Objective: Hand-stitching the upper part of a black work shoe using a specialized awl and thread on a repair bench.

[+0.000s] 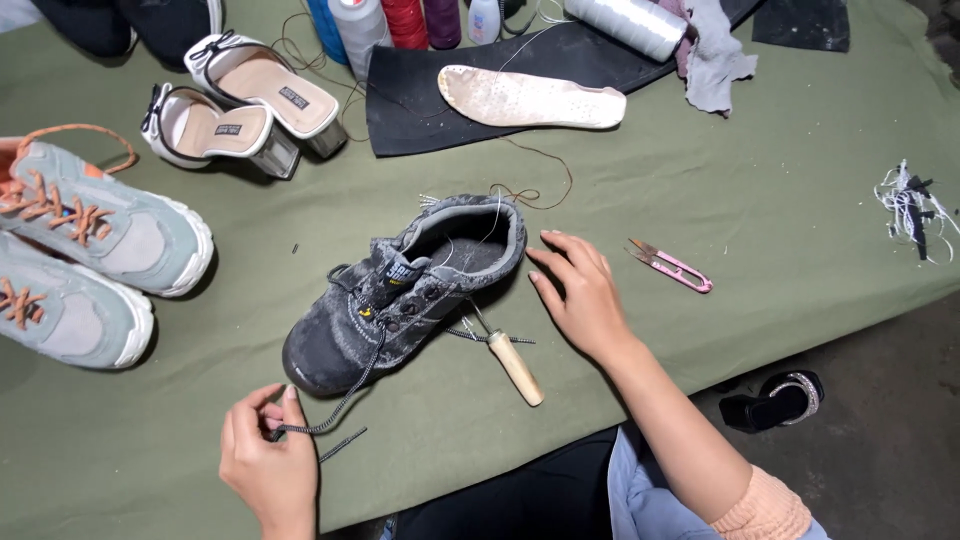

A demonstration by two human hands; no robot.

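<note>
I see the worn black shoe (400, 295) lying at the middle of the green table cover (760, 200), toe toward me, heel away. My left hand (268, 462) sits near the table's front edge with its fingers pinched on the end of the black lace (345, 400), which runs up taut to the shoe's eyelets; a loose lace end lies just beside that hand. My right hand (585, 295) rests flat and relaxed next to the shoe's heel, grasping nothing, though I cannot tell whether its fingertips touch the collar. A wooden-handled awl (512, 362) lies between the hands, its metal tip partly hidden under the shoe. Pink thread snips (670, 266) lie beyond the right hand. The mint sneakers (90, 255) are cut off at the left edge, and the thread spools (385, 22) at the top.
</note>
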